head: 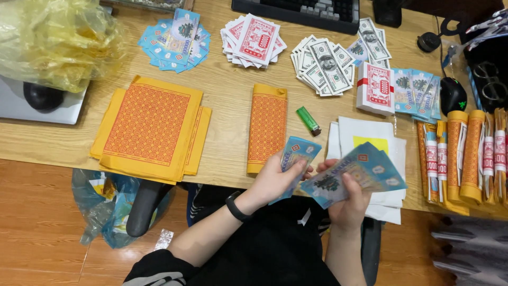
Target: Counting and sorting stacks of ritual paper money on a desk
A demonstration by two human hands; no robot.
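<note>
Both hands work over the front edge of a wooden desk [227,90]. My right hand [346,204] grips a fanned stack of blue paper notes [360,172], thumb on top. My left hand [275,180], with a black band on its wrist, pinches a few blue notes [297,153] drawn off that stack. The two bundles sit side by side, almost touching. Behind them on the desk lie a folded orange patterned paper [268,126] and a green lighter [308,121].
Spread orange-yellow sheets [151,127] lie at left. Fanned piles of blue notes [174,39], red-and-white notes [253,41] and grey-green notes [323,66] line the back, near a keyboard [301,10]. White sheets [370,137], a banded red packet [375,87], rolled bundles [463,156] and a mouse [452,94] are at right.
</note>
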